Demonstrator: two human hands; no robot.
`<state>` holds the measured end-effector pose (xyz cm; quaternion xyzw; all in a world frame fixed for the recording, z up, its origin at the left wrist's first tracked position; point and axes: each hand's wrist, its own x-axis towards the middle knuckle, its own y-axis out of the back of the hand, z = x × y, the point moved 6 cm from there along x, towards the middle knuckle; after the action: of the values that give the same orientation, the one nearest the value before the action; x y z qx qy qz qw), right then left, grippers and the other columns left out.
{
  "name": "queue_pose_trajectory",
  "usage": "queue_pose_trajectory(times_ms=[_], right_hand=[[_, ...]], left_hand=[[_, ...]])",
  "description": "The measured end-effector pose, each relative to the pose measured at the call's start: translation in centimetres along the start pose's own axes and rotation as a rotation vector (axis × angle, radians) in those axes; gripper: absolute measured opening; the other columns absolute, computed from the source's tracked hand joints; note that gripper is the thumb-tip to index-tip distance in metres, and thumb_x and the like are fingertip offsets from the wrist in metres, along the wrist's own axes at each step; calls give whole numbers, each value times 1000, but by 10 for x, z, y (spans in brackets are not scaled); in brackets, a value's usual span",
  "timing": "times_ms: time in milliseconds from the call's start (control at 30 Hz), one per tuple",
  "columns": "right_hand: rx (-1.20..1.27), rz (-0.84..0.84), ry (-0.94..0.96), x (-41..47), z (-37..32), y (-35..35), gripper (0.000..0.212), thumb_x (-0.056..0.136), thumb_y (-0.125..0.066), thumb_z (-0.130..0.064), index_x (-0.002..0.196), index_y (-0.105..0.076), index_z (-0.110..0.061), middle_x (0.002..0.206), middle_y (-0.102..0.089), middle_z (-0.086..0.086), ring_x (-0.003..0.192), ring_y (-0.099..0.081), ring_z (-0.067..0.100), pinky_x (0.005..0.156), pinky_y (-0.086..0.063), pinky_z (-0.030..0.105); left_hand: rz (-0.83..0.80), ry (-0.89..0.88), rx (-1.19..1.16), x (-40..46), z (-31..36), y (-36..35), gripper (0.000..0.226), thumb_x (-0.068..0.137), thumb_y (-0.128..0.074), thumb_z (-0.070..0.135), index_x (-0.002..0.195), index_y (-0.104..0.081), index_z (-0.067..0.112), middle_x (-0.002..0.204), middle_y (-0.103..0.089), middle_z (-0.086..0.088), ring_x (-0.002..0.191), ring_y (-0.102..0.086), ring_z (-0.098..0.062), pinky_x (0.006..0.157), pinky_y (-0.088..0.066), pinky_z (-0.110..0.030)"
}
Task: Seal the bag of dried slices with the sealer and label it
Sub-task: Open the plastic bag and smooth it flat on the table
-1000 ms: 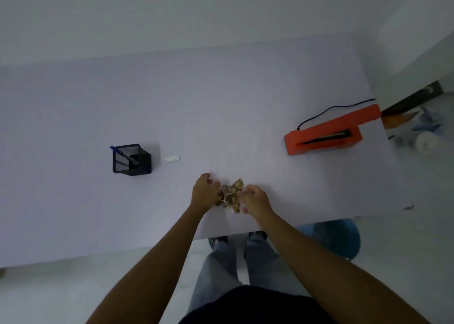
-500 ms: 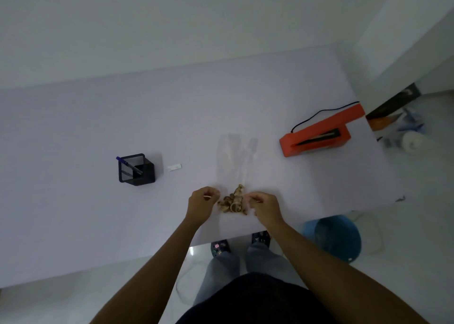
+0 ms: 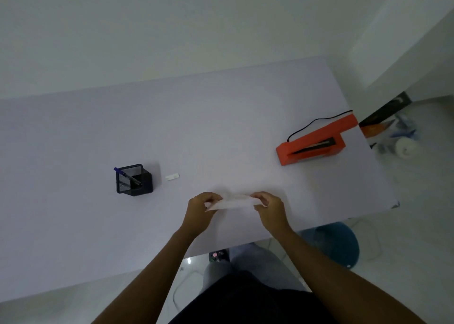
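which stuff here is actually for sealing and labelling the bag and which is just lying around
For the job:
- bag, held at its ends by left hand and right hand
- orange sealer on the table
- small white label
- pen in the black mesh holder

Just lying about:
- blue bin on the floor
- clutter on the floor, too blurred to tell

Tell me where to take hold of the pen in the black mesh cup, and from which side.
Take the pen by its blue upper end, which sticks out over the left rim of the mesh cup. Come from above and from the left: the pen leans that way, its lower part is down inside the cup, and the walls block any side grip. Both hands are busy with the bag.
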<state>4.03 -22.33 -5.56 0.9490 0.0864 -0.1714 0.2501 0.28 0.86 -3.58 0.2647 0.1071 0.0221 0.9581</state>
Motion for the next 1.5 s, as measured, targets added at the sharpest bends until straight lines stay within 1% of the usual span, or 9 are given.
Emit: queue_pose_trajectory(times_ms=[200, 333, 533, 767, 933, 1067, 1267, 1400, 1500], right_hand=[[-13, -78, 85, 9, -1, 1, 15, 88, -75, -15, 102, -73, -11, 94, -73, -3, 90, -70, 9, 83, -58, 23], [-20, -132, 164, 17, -6, 1, 30, 83, -80, -13, 112, -72, -14, 107, -73, 2, 99, -70, 14, 91, -56, 24], [-45, -154, 232, 34, -14, 6, 13, 80, -82, -13, 92, -77, -18, 86, -68, -7, 80, -66, 11, 74, -55, 23], [-39, -256, 251, 50, -12, 10, 11, 80, -82, -20, 89, -79, -15, 94, -73, -6, 88, -68, 3, 80, -55, 21], [-77, -310, 329, 52, -13, 6, 15, 82, -79, -20, 95, -79, -12, 95, -71, -12, 90, -67, -4, 83, -52, 16], [-53, -269, 290, 53, -15, 6, 8, 83, -79, -17, 90, -80, -13, 90, -70, -16, 86, -68, -2, 78, -52, 17], [-51, -337, 284, 46, -15, 1, 17, 78, -72, -44, 95, -69, -41, 97, -67, -21, 91, -65, -1, 80, -54, 21], [-85, -356, 295, 44, -17, -3, 23, 79, -82, -20, 99, -73, -27, 93, -64, -33, 89, -63, -17, 81, -53, 20], [-28, -362, 216, 48, -10, -1, 13, 84, -80, -18, 96, -79, -24, 84, -70, -36, 85, -68, -10, 77, -51, 14]], left_hand=[[-23, 11, -22, 10, 3, -6, 14, 86, -75, 15, 100, -73, 18, 102, -72, 4, 91, -66, -8, 80, -47, -9], [-105, -24, -61, 18, 12, -17, 28, 89, -73, 21, 116, -72, 17, 121, -69, 5, 110, -63, -6, 98, -46, -17], [-67, 22, -58, 30, 29, -19, 14, 87, -73, 21, 99, -80, 21, 103, -74, 14, 94, -66, 6, 89, -48, -11], [12, 56, -135, 36, 38, -14, 14, 74, -85, 15, 80, -80, 27, 80, -73, 28, 80, -70, 5, 74, -50, -11], [19, 42, -171, 32, 30, -19, 21, 73, -87, 25, 93, -81, 22, 98, -77, 13, 92, -71, -3, 82, -57, -27], [-106, 101, -156, 29, 17, -28, 32, 69, -89, 24, 100, -79, 21, 111, -73, 10, 102, -65, 2, 88, -49, -13], [-161, 148, -179, 28, 6, -33, 21, 75, -83, 27, 96, -79, 29, 94, -77, 11, 89, -72, -10, 83, -59, -33], [-160, 77, -160, 29, 14, -36, 17, 85, -76, 33, 93, -81, 18, 91, -78, 4, 82, -73, -15, 77, -57, -32], [-123, 70, -138, 29, 14, -34, 8, 87, -74, 26, 92, -81, 25, 88, -78, 8, 75, -70, -7, 70, -49, -17]])
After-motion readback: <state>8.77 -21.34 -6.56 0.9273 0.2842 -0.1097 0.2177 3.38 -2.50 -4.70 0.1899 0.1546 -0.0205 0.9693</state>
